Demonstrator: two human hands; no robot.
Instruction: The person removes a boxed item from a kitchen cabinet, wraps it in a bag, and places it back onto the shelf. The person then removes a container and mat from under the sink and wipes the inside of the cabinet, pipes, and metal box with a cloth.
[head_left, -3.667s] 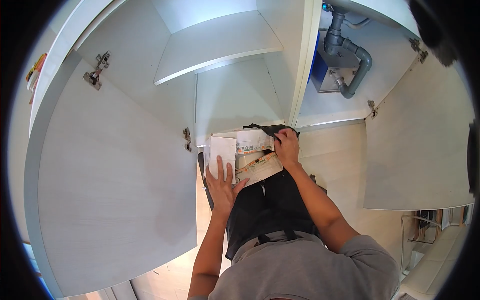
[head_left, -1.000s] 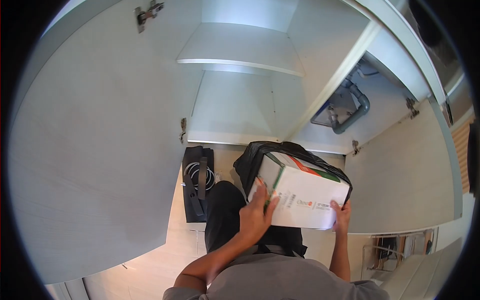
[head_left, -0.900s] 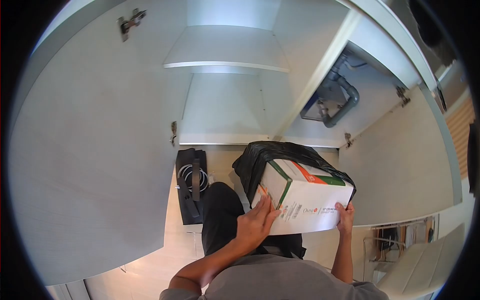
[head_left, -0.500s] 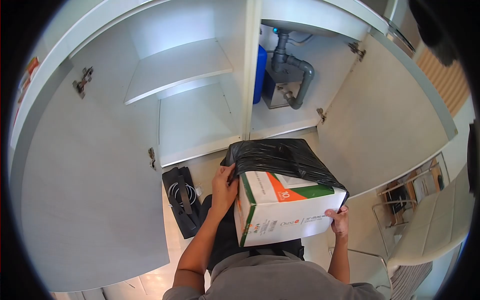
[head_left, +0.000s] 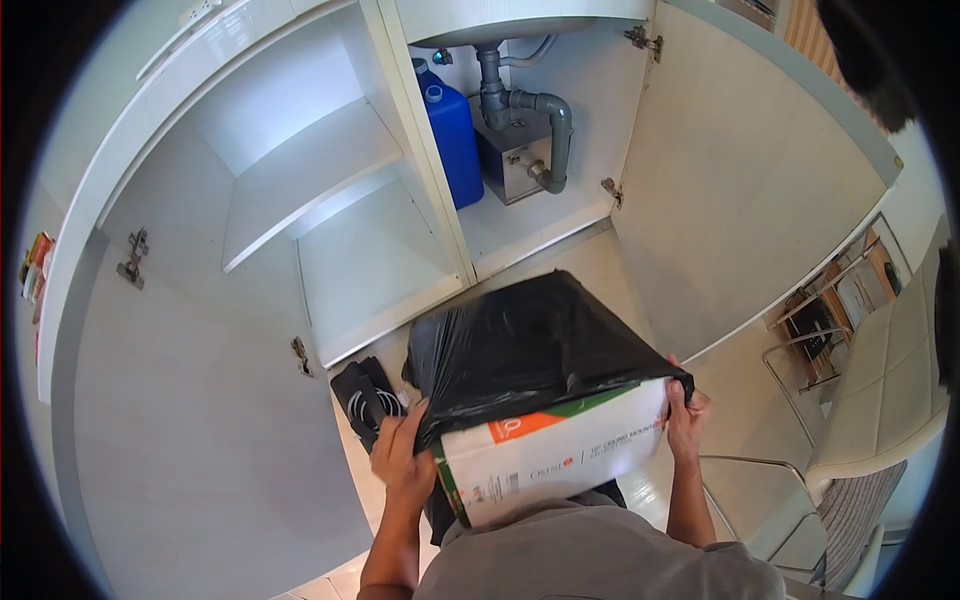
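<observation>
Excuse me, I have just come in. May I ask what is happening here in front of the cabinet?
Someone is handling a white printed box that is partly covered by a black plastic bag. The left hand holds the bag's edge at the box's left side, and the right hand grips bag and box at the right corner. The printed side nearest the person is mostly uncovered. Beyond, the cabinet stands open, with a blue container and grey pipe inside.
</observation>
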